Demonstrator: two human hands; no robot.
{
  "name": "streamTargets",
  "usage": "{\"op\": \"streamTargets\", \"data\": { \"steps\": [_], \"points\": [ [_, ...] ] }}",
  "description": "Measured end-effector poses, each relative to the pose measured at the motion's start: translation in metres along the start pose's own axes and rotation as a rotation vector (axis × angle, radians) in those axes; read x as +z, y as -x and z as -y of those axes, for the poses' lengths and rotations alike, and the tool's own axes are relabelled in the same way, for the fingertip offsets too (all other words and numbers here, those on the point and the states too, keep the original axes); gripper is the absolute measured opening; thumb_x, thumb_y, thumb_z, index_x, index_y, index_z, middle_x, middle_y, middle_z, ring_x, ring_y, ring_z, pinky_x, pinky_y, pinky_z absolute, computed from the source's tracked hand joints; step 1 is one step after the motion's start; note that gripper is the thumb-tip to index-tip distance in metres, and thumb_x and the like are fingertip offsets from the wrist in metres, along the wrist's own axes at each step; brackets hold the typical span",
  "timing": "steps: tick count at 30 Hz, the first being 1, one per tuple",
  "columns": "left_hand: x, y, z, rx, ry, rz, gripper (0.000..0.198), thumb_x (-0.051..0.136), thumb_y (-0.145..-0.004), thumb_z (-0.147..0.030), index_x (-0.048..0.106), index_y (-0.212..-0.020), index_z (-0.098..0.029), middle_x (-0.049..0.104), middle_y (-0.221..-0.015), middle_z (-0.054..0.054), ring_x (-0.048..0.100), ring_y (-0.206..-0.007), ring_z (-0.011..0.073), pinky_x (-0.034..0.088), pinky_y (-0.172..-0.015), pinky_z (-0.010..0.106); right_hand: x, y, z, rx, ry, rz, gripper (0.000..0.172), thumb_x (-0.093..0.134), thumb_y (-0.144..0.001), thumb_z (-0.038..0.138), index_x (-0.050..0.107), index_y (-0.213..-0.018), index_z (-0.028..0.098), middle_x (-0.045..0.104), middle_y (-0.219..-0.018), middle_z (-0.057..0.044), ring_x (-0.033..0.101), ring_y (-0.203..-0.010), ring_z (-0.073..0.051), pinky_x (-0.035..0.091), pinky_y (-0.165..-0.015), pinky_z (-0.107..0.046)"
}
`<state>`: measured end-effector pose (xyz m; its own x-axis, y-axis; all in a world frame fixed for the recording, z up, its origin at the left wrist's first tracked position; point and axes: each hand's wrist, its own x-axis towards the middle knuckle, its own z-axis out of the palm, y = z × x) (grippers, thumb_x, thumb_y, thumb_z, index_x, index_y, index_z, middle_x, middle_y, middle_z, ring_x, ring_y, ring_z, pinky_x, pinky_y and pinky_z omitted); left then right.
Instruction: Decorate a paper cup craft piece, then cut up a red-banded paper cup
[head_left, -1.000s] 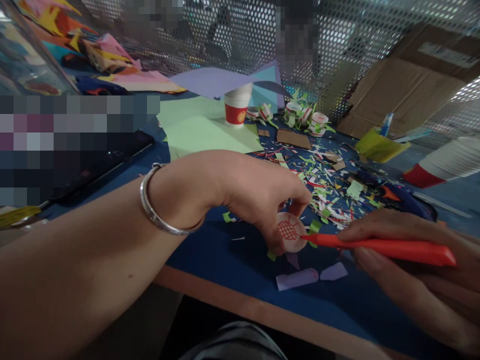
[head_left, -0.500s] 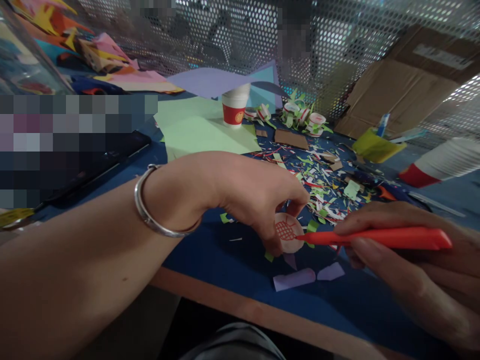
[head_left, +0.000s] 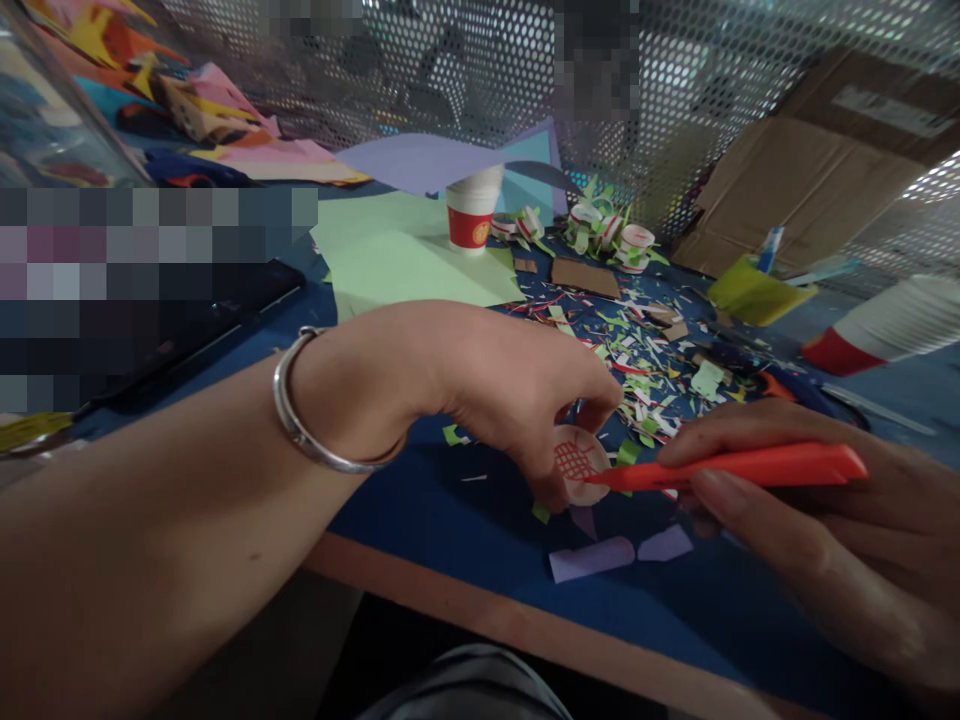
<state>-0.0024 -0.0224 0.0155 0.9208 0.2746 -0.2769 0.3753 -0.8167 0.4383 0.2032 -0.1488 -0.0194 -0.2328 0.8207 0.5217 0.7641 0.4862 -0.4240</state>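
Observation:
Between thumb and fingers, my left hand [head_left: 517,390] pinches a small round white piece [head_left: 592,462], like the bottom of a paper cup, near the table's front edge. Red crossed lines form a grid on its face. My right hand [head_left: 795,500] grips a red marker [head_left: 765,468] like a pen. Its tip touches the lower part of the drawn grid. Just in front of the piece lie purple paper strips [head_left: 592,558] and small green scraps [head_left: 628,454]. The far fingertips of my left hand are partly hidden.
Paper clippings [head_left: 637,370] cover the table behind my hands. Further back are a red-and-white paper cup [head_left: 471,220] on light green paper [head_left: 397,245], and cut cup pieces with green strips [head_left: 634,245]. Stacked cups [head_left: 885,320], a yellow container [head_left: 757,298] and cardboard [head_left: 802,170] stand right.
The marker's tip has shifted slightly along the grid, and the marker's back end has swung left and up with my right hand. My left hand keeps its hold on the round piece.

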Motion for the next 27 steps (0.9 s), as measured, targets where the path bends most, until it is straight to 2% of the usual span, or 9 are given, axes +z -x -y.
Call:
{"op": "streamTargets", "data": {
  "steps": [4, 9, 14, 19, 23, 27],
  "points": [
    [0.0, 0.0, 0.001, 0.001, 0.006, -0.001, 0.043, 0.082, -0.068, -0.044, 0.066, -0.103, -0.024, 0.071, -0.1, -0.001, 0.062, -0.087, 0.0186, 0.039, -0.07, 0.027, -0.003, -0.002, -0.002, -0.05, -0.072, 0.076, 0.01, 0.062, -0.092, 0.03, 0.07, -0.095, 0.035, 0.076, -0.084, 0.006, 0.071, -0.061, -0.011, 0.056, -0.056, -0.018],
    [0.0, 0.0, 0.0, -0.007, -0.002, -0.005, 0.046, 0.082, -0.067, -0.045, 0.065, -0.104, -0.024, 0.071, -0.101, 0.0, 0.062, -0.085, 0.0182, 0.038, -0.069, 0.027, -0.005, -0.006, -0.004, -0.014, -0.116, 0.095, 0.012, 0.06, -0.094, 0.031, 0.071, -0.089, 0.034, 0.073, -0.076, 0.006, 0.067, -0.053, -0.01, 0.052, -0.05, -0.019],
    [0.0, 0.0, -0.001, 0.001, -0.04, -0.014, 0.049, 0.083, -0.066, -0.046, 0.067, -0.106, -0.024, 0.071, -0.099, 0.002, 0.061, -0.084, 0.0196, 0.038, -0.066, 0.028, 0.002, -0.008, -0.008, 0.156, -0.275, 0.111, 0.013, 0.063, -0.095, 0.033, 0.073, -0.087, 0.031, 0.07, -0.067, 0.005, 0.062, -0.043, -0.01, 0.047, -0.04, -0.021],
    [-0.002, 0.0, -0.001, -0.013, -0.006, 0.029, 0.05, 0.082, -0.067, -0.044, 0.069, -0.111, -0.025, 0.072, -0.1, 0.002, 0.06, -0.079, 0.0183, 0.039, -0.067, 0.028, 0.006, -0.014, -0.01, 0.249, -0.361, 0.039, 0.014, 0.065, -0.094, 0.034, 0.073, -0.085, 0.028, 0.069, -0.066, 0.004, 0.06, -0.043, -0.009, 0.046, -0.039, -0.02],
    [-0.002, -0.001, 0.0, -0.015, 0.022, 0.036, 0.052, 0.083, -0.066, -0.044, 0.07, -0.112, -0.024, 0.072, -0.099, 0.002, 0.061, -0.079, 0.0183, 0.04, -0.066, 0.028, 0.004, -0.018, -0.008, 0.175, -0.259, 0.058, 0.014, 0.064, -0.095, 0.034, 0.071, -0.084, 0.029, 0.064, -0.056, 0.007, 0.057, -0.04, -0.007, 0.042, -0.037, -0.017],
    [-0.001, -0.001, 0.0, -0.015, 0.023, 0.019, 0.052, 0.084, -0.065, -0.043, 0.07, -0.111, -0.024, 0.072, -0.098, 0.002, 0.061, -0.078, 0.0179, 0.041, -0.066, 0.028, 0.004, -0.02, -0.006, 0.074, -0.163, 0.075, 0.014, 0.062, -0.096, 0.032, 0.069, -0.084, 0.03, 0.064, -0.057, 0.009, 0.058, -0.04, -0.005, 0.042, -0.039, -0.015]
  ]
}}
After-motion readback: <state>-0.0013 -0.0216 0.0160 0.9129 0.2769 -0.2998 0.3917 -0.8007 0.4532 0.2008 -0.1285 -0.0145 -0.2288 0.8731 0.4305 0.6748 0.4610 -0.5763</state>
